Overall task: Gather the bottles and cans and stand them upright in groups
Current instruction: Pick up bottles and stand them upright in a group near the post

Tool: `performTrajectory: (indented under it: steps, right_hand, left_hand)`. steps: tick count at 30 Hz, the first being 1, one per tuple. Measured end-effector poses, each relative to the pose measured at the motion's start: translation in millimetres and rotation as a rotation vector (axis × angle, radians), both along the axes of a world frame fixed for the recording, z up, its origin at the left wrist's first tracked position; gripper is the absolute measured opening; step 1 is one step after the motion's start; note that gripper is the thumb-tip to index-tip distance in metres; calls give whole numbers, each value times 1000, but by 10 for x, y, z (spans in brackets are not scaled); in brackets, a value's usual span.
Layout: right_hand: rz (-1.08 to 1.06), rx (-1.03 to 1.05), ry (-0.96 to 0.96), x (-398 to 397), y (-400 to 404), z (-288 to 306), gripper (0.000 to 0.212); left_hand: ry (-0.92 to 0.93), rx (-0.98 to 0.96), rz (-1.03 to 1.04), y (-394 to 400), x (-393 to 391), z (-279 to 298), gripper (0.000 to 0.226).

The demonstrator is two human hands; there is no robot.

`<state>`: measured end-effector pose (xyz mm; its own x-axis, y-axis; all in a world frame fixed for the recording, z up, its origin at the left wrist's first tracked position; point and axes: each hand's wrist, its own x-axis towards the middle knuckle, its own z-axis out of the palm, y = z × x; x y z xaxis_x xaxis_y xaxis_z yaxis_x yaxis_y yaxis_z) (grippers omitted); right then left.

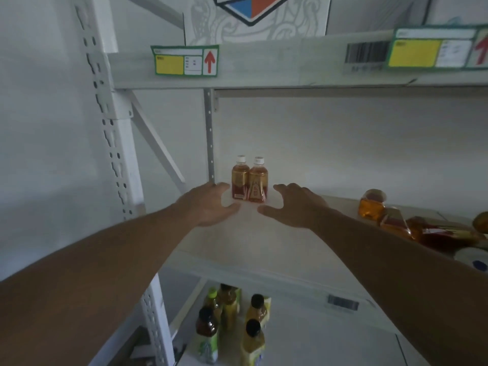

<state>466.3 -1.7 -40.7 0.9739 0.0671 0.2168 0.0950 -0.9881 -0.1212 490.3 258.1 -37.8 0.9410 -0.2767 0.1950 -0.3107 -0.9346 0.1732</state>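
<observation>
Head view: two amber bottles [249, 179] are seen standing upright, side by side and touching, at the back left corner of the middle shelf [264, 244], just beside the rear upright [210, 143]. The left hand [211, 204] is held just left of this pair and the right hand [295, 207] just right of it. Both grips are spread apart and empty, and no contact with the bottles can be made out.

One small group is thus judged done. To the right of the pair, well apart from it, several amber bottles [412, 223] are seen lying on their sides in a loose heap at the shelf's right end, with a white round object [471, 258] nearer the camera that cannot be identified. These are judged still to be gathered and stood up, presumably next to the pair.

Below the pair, on the lower shelf [317, 347], dark-capped and green-capped bottles [229, 323] are already standing in a cluster. No cans can be picked out with certainty. Most of the work on the middle shelf is judged to remain.
</observation>
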Motion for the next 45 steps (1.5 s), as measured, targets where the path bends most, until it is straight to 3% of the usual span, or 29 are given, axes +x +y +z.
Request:
performTrajectory:
  steps: [5, 11, 19, 24, 30, 34, 39, 45]
  right_hand:
    - [41, -40, -13, -454, -154, 20, 104]
    - [-37, -22, 0, -1038, -444, 109, 100]
    - [-176, -106, -8, -1675, -794, 222, 95]
    - [-184, -17, -14, -2027, -1230, 272, 94]
    - [-174, -9, -54, -2390, -1817, 247, 71]
    - [-187, 6, -57, -2516, -2019, 220, 71]
    - [-221, 5, -46, -2456, -2030, 218, 72]
    - [-304, -16, -52, -2101, -1901, 130, 77]
  left_hand:
    - [-2, -28, 22, -297, -466, -55, 94]
    - [-30, -77, -158, -751, -696, 43, 79]
    - [-15, -63, -228, -1352, -1103, 54, 88]
    - [-32, -74, -233, -1693, -1420, 159, 92]
    - [6, -67, -222, -2242, -1788, 161, 91]
    - [30, -51, -264, -2460, -1946, 162, 93]
    - [45, -96, -297, -2467, -1872, 263, 111]
    - [21, -82, -351, -2316, -1298, 171, 78]
